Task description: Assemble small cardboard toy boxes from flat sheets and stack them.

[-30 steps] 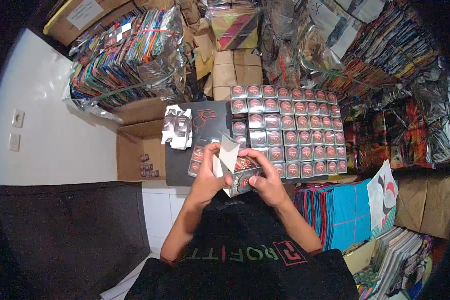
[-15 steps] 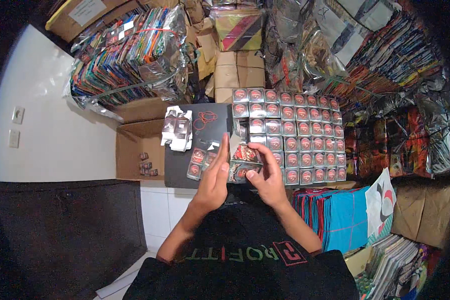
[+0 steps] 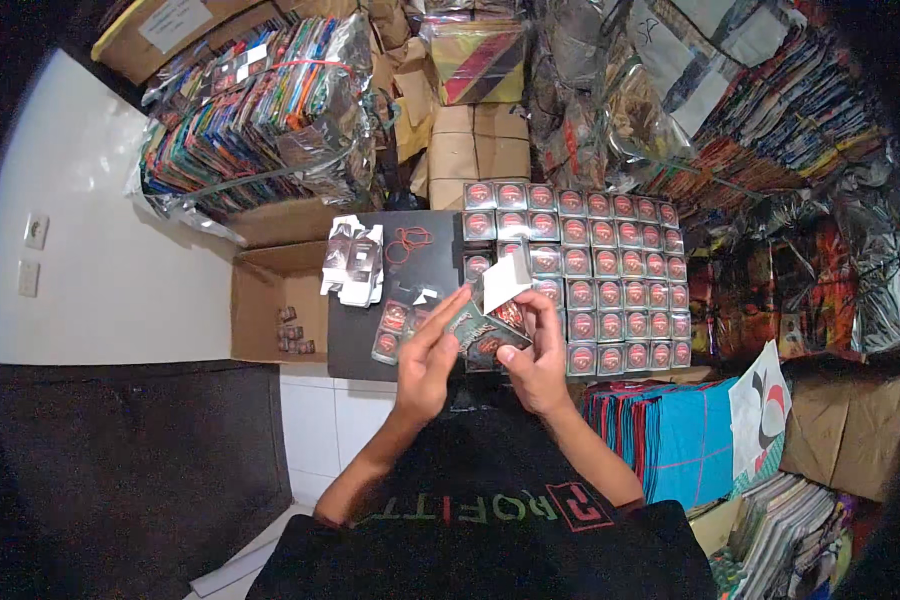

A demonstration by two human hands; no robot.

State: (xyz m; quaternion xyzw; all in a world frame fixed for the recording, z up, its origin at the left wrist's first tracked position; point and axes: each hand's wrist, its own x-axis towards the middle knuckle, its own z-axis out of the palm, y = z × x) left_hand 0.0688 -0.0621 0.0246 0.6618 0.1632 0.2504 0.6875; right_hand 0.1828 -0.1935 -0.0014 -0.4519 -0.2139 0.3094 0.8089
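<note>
My right hand (image 3: 540,360) grips a small dark printed carton (image 3: 477,326) between thumb and fingers, above the table's front part. The carton is tilted, and a white flap (image 3: 507,283) stands up from its far end. Held flat with fingers stretched, my left hand (image 3: 425,368) rests against the carton's left side. Right behind the carton, rows of small clear-sided boxes with round red labels (image 3: 605,263) cover the right of the table. A few similar boxes (image 3: 389,330) lie beside my left hand, partly hidden by it.
Flattened cartons (image 3: 353,262) and red rubber bands (image 3: 407,243) lie on the dark table (image 3: 440,225). An open cardboard box (image 3: 255,320) with several small pieces stands at the left. Wrapped stacks (image 3: 260,110) crowd the back; blue packs (image 3: 685,440) stand at the near right.
The carton has turned in my right hand, and its white flap now shows wide and upright. My left hand's fingers have tilted rightward along the carton.
</note>
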